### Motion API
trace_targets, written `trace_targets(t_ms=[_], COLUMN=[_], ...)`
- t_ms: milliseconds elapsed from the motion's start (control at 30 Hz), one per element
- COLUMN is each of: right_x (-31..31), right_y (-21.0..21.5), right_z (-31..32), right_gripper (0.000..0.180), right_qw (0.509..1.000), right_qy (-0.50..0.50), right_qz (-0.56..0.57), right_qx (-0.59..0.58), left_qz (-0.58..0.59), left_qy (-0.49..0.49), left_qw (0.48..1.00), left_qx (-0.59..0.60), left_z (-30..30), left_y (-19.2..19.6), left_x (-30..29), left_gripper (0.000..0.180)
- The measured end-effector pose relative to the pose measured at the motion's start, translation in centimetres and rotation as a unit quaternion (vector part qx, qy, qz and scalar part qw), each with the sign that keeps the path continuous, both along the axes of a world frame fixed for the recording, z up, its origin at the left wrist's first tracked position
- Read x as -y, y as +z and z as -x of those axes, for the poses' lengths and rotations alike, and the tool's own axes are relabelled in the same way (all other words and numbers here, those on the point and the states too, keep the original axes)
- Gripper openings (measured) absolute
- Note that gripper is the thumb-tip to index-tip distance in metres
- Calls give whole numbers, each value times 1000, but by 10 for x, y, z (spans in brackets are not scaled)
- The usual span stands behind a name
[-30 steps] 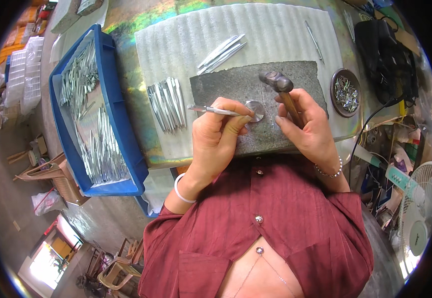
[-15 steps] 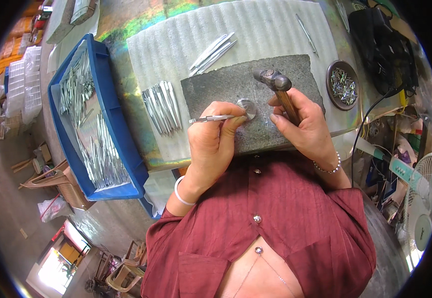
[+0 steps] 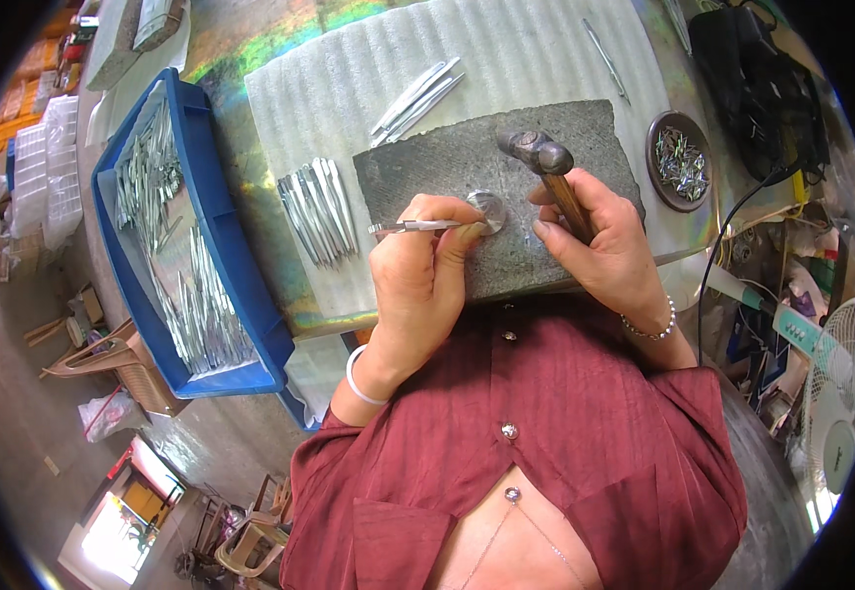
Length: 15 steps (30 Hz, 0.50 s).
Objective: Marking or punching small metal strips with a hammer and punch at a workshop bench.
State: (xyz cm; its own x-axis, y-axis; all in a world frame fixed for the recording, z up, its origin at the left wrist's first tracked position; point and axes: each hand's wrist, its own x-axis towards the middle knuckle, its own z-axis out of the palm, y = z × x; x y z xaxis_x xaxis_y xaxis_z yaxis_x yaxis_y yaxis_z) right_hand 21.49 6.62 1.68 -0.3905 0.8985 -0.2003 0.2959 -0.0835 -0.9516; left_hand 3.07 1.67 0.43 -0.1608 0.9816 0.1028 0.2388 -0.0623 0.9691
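Left hand (image 3: 417,280) pins tweezers (image 3: 415,226) on anvil (image 3: 489,209) (right hand (image 3: 609,246) grips hammer (image 3: 548,169)).

A shiny bench (image 3: 250,147) is seen. A white foam sheet (image 3: 506,49) is laid on it. A blue tray (image 3: 213,226) full of metal pieces is set at the left. A small round dish (image 3: 681,147) is placed at the right, beside a black bag (image 3: 757,88).
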Motion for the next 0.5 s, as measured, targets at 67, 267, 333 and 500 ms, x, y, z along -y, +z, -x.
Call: trace_targets(t_ms=[67, 267, 333, 500], right_x=[0, 0, 2, 8], right_y=[0, -1, -8, 33], right_z=[0, -2, 2, 5], right_gripper=[21, 22, 24, 33], right_qw=[1000, 1000, 999, 967], right_qy=[2, 16, -14, -27], right_qz=[9, -13, -1, 126], right_qx=[7, 22, -49, -219], left_qz=[-11, -93, -127, -118], left_qy=[-5, -20, -16, -55], left_qw=[1000, 979, 958, 944], left_qx=[-14, -182, -257, -304], left_z=[0, -5, -9, -7], left_y=[-1, 2, 5, 11], left_x=[-1, 0, 1, 0], left_gripper=[9, 19, 22, 30])
